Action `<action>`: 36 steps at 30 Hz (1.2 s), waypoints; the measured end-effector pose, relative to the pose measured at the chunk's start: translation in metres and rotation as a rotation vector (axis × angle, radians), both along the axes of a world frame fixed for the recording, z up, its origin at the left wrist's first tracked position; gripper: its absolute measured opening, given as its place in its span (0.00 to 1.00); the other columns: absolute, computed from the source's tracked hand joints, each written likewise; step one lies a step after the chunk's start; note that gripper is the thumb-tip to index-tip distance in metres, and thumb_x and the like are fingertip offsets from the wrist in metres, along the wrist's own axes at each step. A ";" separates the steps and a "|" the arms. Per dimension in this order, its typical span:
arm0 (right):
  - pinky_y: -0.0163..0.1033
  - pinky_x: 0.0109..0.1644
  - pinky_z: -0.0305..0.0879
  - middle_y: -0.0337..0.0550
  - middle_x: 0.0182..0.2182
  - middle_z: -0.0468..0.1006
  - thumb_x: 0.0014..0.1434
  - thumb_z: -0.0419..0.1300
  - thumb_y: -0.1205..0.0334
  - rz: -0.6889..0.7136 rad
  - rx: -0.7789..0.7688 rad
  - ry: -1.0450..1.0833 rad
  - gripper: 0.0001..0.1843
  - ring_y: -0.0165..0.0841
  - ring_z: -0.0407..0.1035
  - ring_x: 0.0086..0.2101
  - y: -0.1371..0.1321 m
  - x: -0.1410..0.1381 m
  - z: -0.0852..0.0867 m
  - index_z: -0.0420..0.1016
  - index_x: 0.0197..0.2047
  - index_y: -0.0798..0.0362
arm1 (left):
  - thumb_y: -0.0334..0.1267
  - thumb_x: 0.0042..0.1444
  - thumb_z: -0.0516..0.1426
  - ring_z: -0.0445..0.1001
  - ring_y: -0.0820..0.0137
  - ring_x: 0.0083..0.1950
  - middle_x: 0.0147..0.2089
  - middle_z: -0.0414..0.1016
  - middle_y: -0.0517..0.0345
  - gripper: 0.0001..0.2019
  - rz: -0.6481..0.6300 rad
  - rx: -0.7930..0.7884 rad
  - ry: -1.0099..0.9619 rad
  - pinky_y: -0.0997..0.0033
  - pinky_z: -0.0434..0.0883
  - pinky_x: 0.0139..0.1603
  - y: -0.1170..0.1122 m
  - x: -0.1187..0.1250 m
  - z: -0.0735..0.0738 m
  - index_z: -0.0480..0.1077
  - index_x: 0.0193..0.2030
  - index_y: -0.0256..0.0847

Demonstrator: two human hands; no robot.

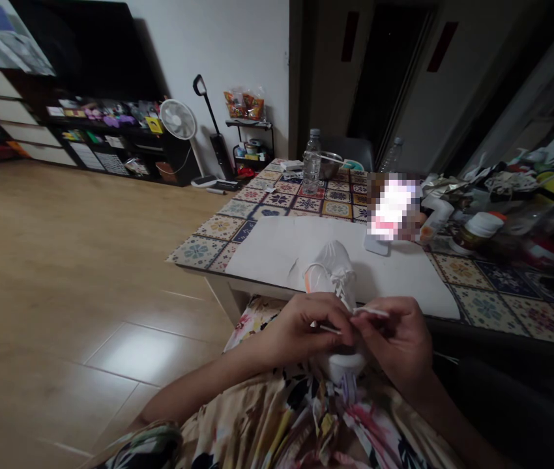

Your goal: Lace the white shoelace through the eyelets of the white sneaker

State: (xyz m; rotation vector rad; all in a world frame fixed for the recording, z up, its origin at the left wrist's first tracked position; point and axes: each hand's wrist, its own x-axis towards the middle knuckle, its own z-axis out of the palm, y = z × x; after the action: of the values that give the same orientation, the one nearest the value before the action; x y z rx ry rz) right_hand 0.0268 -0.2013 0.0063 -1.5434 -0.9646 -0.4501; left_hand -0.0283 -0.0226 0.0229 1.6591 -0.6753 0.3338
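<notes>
A white sneaker [330, 264] with an orange stripe on its side lies toe away from me, its front on a white sheet [272, 241] and its heel over my lap. Above the shoe's opening, my left hand [313, 322] pinches a white shoelace. My right hand [397, 332] is closed on the lace [372, 312] too, and a short end sticks out past its fingers. The two hands nearly touch at the fingertips. They hide the shoe's tongue and much of its opening.
Beyond the sheet, a phone with a blurred screen [392, 208] leans on a stand. A plastic bottle [311, 163] and a metal bowl [330, 166] stand at the back of the tiled-pattern table [208, 238]. Jars, a white-lidded one [482, 228] among them, crowd the right.
</notes>
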 end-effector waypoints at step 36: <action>0.32 0.19 0.55 0.28 0.15 0.48 0.62 0.61 0.52 0.576 0.487 0.530 0.10 0.28 0.44 0.15 -0.022 0.060 0.010 0.67 0.32 0.44 | 0.30 0.52 0.65 0.51 0.83 0.16 0.19 0.54 0.72 0.11 0.011 -1.035 0.353 0.87 0.52 0.16 0.061 0.034 -0.004 0.65 0.34 0.39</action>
State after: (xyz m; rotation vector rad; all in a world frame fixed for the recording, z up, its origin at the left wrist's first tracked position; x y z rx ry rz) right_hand 0.0865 -0.2237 0.0160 -0.8218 -0.7576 0.1341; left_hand 0.0053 0.0382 0.0186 0.6950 -0.1485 0.3081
